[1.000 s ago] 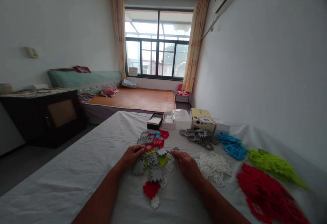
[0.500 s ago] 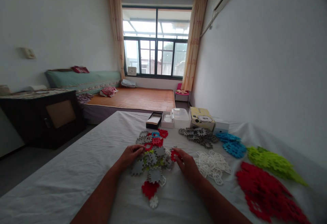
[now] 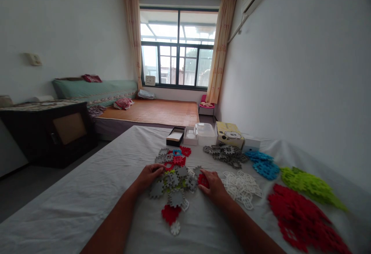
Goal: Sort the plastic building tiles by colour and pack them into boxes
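Handles notched plastic tiles at mixed heap (image 3: 176,198).
Rests left hand (image 3: 152,173), fingers bunched, against heap's left edge; cannot tell grip. Pinches red notched tile (image 3: 203,181) narrowly between thumb and fingers of right hand (image 3: 214,187), between heap and white lattice pieces (image 3: 242,187), apparently set apart by colour.

Red piece (image 3: 203,180): matt plastic. Table cover (image 3: 107,180): wrinkled cloth. Clear box (image 3: 205,135): smooth plastic.

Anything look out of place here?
Possibly the mixed pieces between left hand and right hand: grey, red, green, white jumbled together, whereas the piles at right look sorted by colour. No damage visible.
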The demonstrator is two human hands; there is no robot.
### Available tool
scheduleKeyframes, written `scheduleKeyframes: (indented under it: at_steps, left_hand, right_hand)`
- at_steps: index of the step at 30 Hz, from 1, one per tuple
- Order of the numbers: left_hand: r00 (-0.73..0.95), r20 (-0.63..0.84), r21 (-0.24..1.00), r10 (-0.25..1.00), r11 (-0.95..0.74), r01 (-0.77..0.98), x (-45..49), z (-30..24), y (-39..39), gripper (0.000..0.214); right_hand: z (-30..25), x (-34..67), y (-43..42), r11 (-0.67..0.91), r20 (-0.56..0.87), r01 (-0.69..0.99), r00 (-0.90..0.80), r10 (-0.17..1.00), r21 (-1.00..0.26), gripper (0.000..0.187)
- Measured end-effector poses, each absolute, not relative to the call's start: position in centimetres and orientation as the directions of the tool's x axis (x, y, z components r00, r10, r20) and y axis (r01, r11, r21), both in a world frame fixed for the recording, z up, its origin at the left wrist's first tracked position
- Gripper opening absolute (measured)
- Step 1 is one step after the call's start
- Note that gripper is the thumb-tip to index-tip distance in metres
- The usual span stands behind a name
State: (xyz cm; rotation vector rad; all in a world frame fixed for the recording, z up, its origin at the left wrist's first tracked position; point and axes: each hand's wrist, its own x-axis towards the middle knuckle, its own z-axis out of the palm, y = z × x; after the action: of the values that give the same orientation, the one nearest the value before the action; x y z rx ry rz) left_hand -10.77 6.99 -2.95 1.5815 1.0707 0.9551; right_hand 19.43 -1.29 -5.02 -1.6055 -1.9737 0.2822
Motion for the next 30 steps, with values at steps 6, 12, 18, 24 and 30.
scheduleKeyframes:
  at_steps: [6,12,18,24,30]
  left_hand:
    - [0.313,0.087,0.974,0.946,-0.146,0.172,-11.0,-3.6,7.3,0.039]
    - [0.301,0.092,0.973,0.949,-0.150,0.174,-10.9,-3.5,7.2,0.038]
    - [0.292,0.092,0.970,0.952,-0.152,0.189,-10.8,-3.2,7.1,0.041]
    - [0.290,0.099,0.958,0.952,-0.170,0.229,-10.9,-3.2,7.1,0.039]
    - [0.294,0.076,0.939,0.953,-0.168,0.302,-10.7,-2.1,6.6,0.040]
  right_hand:
    - [-4.8,19.6,-1.4,0.245,0.302,0.837,-0.101,0.948,-0.489,0.056]
    - [-2.0,19.8,-2.4,0.304,0.373,0.806,-0.113,0.921,-0.507,0.047]
    - [1.3,22.7,-5.2,0.298,0.388,0.834,-0.111,0.915,-0.464,0.037]
    - [0.8,33.3,-7.0,0.182,0.517,0.937,-0.001,0.856,-0.300,0.038]
    - [-0.9,46.8,-8.7,-0.112,0.559,0.978,0.192,0.807,-0.174,0.039]
